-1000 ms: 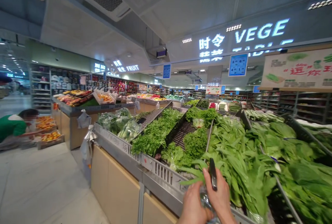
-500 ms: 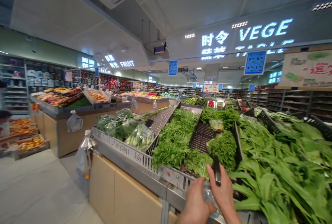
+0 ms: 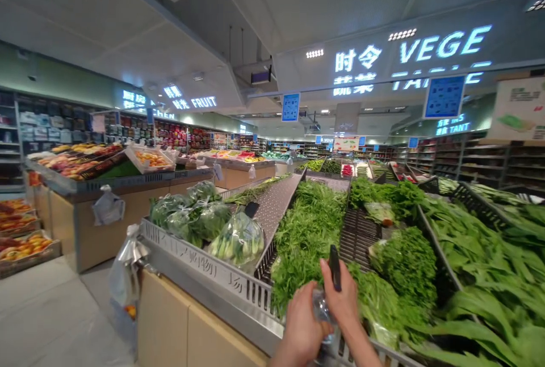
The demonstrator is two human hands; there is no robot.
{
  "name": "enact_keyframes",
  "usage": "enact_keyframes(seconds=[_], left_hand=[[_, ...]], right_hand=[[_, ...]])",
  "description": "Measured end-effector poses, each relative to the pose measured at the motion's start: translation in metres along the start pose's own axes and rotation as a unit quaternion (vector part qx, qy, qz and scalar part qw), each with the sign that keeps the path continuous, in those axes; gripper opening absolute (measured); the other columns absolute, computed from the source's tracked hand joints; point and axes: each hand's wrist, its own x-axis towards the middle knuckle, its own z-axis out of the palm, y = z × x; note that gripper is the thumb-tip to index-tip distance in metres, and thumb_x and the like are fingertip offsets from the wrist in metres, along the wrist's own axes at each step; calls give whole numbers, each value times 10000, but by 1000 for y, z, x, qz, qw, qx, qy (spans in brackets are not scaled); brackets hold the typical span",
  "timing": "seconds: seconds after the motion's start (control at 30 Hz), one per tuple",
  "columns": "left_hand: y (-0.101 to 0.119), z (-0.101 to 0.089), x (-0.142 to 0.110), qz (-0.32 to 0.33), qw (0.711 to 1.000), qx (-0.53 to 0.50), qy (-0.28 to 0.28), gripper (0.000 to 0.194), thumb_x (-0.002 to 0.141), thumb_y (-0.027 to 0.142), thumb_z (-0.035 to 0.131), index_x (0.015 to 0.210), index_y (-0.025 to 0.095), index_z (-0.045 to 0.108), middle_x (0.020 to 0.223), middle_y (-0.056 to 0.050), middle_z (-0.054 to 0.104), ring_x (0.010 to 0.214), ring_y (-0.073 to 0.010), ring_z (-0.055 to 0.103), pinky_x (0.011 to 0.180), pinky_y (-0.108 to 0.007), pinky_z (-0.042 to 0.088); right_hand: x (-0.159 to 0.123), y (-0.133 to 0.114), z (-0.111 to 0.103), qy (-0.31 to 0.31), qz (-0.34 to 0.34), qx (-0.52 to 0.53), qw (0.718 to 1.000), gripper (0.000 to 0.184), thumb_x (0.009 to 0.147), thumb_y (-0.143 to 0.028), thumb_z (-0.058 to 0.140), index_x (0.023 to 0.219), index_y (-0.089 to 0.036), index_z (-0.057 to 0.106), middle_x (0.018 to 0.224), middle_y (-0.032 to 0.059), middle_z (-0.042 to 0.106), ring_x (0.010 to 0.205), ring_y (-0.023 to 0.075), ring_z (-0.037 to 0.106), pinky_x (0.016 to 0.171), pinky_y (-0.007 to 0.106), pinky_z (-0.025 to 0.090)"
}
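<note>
Clear plastic (image 3: 322, 306), item type not discernible, is sitting between the two hands, at the front edge of the desk (image 3: 221, 344). The left hand (image 3: 300, 319) is curling its fingers around it; the right hand (image 3: 346, 302) is clamping a slim black strip (image 3: 335, 268), not identifiable at this size, and is keeping close beside the left.

Compared with one second ago, the hands are now lining up before the feathery greens (image 3: 313, 214) and the lettuce (image 3: 377, 302), no longer beside the broad-leaf greens (image 3: 481, 265). The grip is appearing unaltered; in this report's judgement, the handling is remaining confined to the hands, neither of which is holding a vegetable.

The desk is presenting a metal rim above pale wood panels and is carrying bagged vegetables (image 3: 240, 239) toward its left end. Beyond, a fruit stand (image 3: 85, 248) is occupying the pale floor (image 3: 42, 304), lit signs (image 3: 445, 43) are glowing overhead, and stocked shelves (image 3: 68, 129) are lining the room.
</note>
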Motion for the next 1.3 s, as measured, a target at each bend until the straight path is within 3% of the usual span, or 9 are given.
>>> enact_keyframes(seconds=[0.2, 0.37, 0.6, 0.73, 0.9, 1.1, 1.3], left_hand=[[-6, -20, 61, 28, 999, 5, -27, 705, 444, 119, 615, 1127, 144, 443, 1174, -56, 469, 1077, -227, 408, 941, -286, 290], [-7, -35, 94, 69, 997, -21, -19, 681, 467, 141, 617, 1125, 131, 443, 1160, -58, 478, 1060, -215, 419, 936, -277, 292], [-28, -56, 122, 90, 992, -47, -76, 707, 424, 122, 647, 1105, 113, 460, 1134, -64, 492, 1038, -213, 429, 926, -278, 301], [-49, -78, 134, 115, 981, -65, -140, 708, 387, 133, 675, 1070, 111, 488, 1078, -68, 526, 989, -224, 462, 891, -294, 335], [-72, -114, 141, 116, 969, -85, -199, 763, 376, 134, 672, 1106, 94, 454, 1126, -99, 485, 1041, -248, 424, 918, -314, 308], [-83, -146, 133, 119, 964, -119, -206, 747, 370, 133, 689, 1084, 109, 472, 1115, -86, 487, 1032, -241, 424, 920, -323, 309], [-98, -169, 132, 128, 968, -128, -172, 758, 393, 177, 718, 1105, 152, 458, 1130, -66, 483, 1034, -237, 420, 929, -344, 306]], right_hand=[[46, 2, 33, 33, 3, 4, 999, 369, 726, -523, 389, 813, -180, 495, 719, 45, 585, 676, 175, 550, 607, 262, 412], [78, -5, 48, 55, 3, -37, 998, 363, 720, -528, 389, 769, -185, 496, 651, 28, 581, 614, 161, 544, 566, 244, 400], [86, -13, 77, 90, 40, -120, 988, 371, 722, -543, 373, 691, -198, 505, 576, 10, 574, 558, 155, 545, 517, 231, 391], [79, -25, 100, 116, 67, -147, 980, 391, 696, -562, 392, 736, -197, 524, 647, 23, 598, 617, 171, 564, 549, 243, 414], [69, -60, 128, 145, 98, -152, 973, 455, 639, -615, 405, 751, -197, 543, 652, 28, 608, 628, 190, 570, 550, 259, 429], [60, -100, 147, 177, 132, -195, 956, 493, 636, -654, 356, 716, -209, 551, 661, 35, 613, 665, 214, 570, 571, 278, 421], [56, -107, 165, 167, 124, -201, 957, 472, 646, -622, 395, 771, -194, 549, 677, 46, 607, 649, 208, 571, 560, 271, 421]])
